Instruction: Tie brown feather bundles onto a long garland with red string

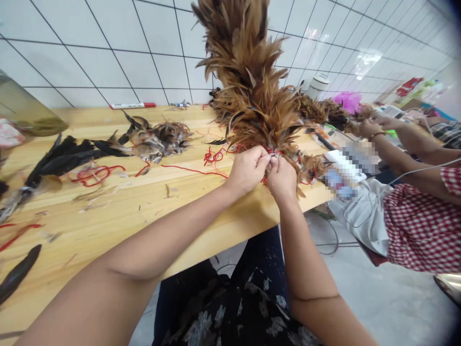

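A tall bundle of brown feathers [248, 81] rises from the table against the tiled wall. At its lower end, my left hand [247, 168] and my right hand [283, 179] are close together, fingertips pinched around the bound feather ends. Red string shows around that spot, but exactly what each pinch holds is partly hidden by the fingers. Loose red string [194, 169] runs across the wood to the left of my left hand. More short brown feathers [311, 166] lie just right of my right hand.
On the wooden table [173, 206] lie black feathers [61, 158], a feather pile [162, 139] and a red-capped marker [132, 105]. A large jar [30, 108] stands at the left. To the right, a co-worker's hands [378, 127] handle feathers beside a white power strip [345, 165].
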The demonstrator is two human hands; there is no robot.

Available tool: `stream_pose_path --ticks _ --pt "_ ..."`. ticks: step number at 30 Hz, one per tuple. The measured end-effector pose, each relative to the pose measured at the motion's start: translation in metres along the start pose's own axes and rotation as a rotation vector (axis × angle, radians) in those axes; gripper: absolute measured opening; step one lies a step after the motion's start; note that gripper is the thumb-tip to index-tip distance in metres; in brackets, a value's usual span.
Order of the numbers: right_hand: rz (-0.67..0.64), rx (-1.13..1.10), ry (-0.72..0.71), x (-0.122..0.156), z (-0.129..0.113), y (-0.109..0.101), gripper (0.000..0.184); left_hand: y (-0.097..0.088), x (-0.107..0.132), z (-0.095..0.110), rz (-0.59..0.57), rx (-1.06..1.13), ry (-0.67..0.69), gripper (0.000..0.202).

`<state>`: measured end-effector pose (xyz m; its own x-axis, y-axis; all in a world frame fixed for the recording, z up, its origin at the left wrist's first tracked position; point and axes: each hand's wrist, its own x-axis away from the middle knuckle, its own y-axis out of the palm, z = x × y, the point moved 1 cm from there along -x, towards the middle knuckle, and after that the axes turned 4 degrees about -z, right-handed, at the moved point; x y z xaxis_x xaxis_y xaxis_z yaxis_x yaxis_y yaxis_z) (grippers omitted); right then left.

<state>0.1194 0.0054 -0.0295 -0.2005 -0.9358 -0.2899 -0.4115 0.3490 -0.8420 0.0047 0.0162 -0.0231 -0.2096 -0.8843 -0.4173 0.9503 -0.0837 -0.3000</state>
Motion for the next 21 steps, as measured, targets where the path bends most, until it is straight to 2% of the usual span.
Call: stream_pose_path --ticks 2,4,6,9,12,17,21 --pt "0.063 0.138 0.051 0.004 -0.007 0.002 0.032 0.003 0.000 0.001 0.038 0.000 -0.084 0.021" --pt "0.127 0.227 0.035 0.008 -0.010 0.007 0.035 0.006 -0.001 0.001 0.086 0.003 -0.167 0.030" --pt "0.187 0.281 -0.012 0.010 -0.011 0.016 0.038 0.008 -0.003 -0.001 0.131 0.074 -0.205 0.035" --pt "0.240 0.309 -0.051 0.011 -0.009 0.029 0.038 0.009 -0.004 -0.005 0.159 0.218 -0.225 0.033" --pt "0.218 0.289 -0.004 0.011 -0.010 0.033 0.035 0.009 -0.004 -0.009 0.156 0.212 -0.258 0.035" --pt "0.094 0.198 0.107 0.018 -0.019 0.027 0.034 0.011 -0.003 -0.014 0.169 0.173 -0.286 0.039" --pt "0.098 0.104 0.069 0.022 -0.016 0.026 0.035 0.015 -0.001 -0.015 0.165 0.222 -0.301 0.036"
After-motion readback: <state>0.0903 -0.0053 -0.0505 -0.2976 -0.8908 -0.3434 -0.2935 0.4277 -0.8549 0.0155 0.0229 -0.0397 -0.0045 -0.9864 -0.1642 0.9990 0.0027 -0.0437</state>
